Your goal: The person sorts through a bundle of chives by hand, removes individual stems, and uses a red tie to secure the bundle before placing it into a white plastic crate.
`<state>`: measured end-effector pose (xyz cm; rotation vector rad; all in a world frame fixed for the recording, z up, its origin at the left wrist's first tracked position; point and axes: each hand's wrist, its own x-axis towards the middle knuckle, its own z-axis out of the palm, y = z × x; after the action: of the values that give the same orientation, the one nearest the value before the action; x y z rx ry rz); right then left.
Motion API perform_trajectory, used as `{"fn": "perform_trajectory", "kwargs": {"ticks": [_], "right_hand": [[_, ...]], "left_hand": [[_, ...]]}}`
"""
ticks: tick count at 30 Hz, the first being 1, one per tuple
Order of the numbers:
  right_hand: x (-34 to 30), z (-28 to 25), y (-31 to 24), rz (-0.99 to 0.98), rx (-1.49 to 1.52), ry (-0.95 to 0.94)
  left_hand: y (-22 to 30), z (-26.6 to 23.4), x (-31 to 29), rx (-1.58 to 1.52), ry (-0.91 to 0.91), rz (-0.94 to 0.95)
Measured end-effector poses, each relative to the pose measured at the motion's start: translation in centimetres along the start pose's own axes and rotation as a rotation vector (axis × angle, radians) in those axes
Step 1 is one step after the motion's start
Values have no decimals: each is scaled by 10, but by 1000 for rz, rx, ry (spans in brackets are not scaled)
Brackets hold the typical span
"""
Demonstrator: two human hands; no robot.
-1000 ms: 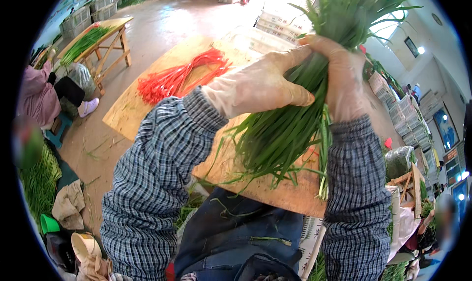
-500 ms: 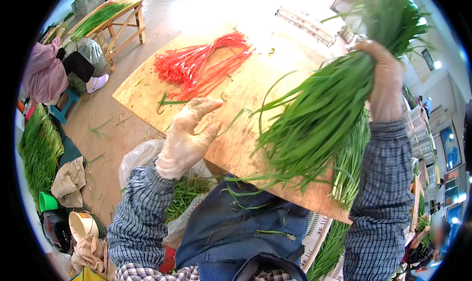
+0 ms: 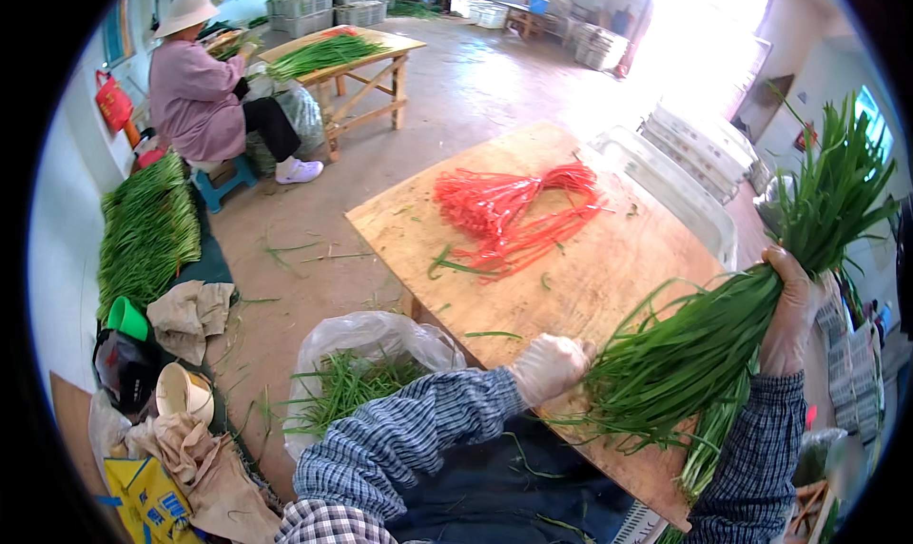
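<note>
A large bunch of garlic chives (image 3: 685, 354), long flat green leaves, is gripped around its middle by my gloved right hand (image 3: 791, 297). The bunch slants across the right side of the wooden table, one end raised to the upper right, the other fanning toward my left hand. My gloved left hand (image 3: 552, 368) is closed at the table's near edge, by the fanned leaf tips; what its fingers pinch, if anything, is hidden. More chives (image 3: 713, 439) lie beneath the bunch on the table. A heap of red plastic ties (image 3: 495, 206) lies toward the far side.
The wooden table (image 3: 456, 301) stands before me. Left of it sits a clear plastic bag (image 3: 423, 340) of green scraps. White crates (image 3: 699, 149) are beyond. A person (image 3: 195, 97) sits at another table (image 3: 409, 45); chives (image 3: 147, 235) are piled at the left wall.
My view has swung left and up. My left hand, open before, has closed and moved right to the leaf tips. My right hand has lowered the bunch toward the table.
</note>
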<state>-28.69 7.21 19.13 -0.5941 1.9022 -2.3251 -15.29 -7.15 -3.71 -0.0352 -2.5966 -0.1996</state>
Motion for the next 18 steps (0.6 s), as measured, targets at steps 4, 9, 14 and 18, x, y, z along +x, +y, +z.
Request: {"fn": "perform_trajectory", "kwargs": {"ticks": [4, 9, 14, 18], "right_hand": [[19, -25, -7, -127, -86, 98], [53, -72, -42, -104, 141, 91], [37, -52, -42, -124, 11, 126], [30, -51, -41, -174, 6, 147]], "left_hand": [[3, -44, -53, -26, -22, 20], [-34, -111, -140, -8, -608, -380], [-21, -120, -146, -386, -68, -369], [15, -106, -80, -497, 349, -270]]}}
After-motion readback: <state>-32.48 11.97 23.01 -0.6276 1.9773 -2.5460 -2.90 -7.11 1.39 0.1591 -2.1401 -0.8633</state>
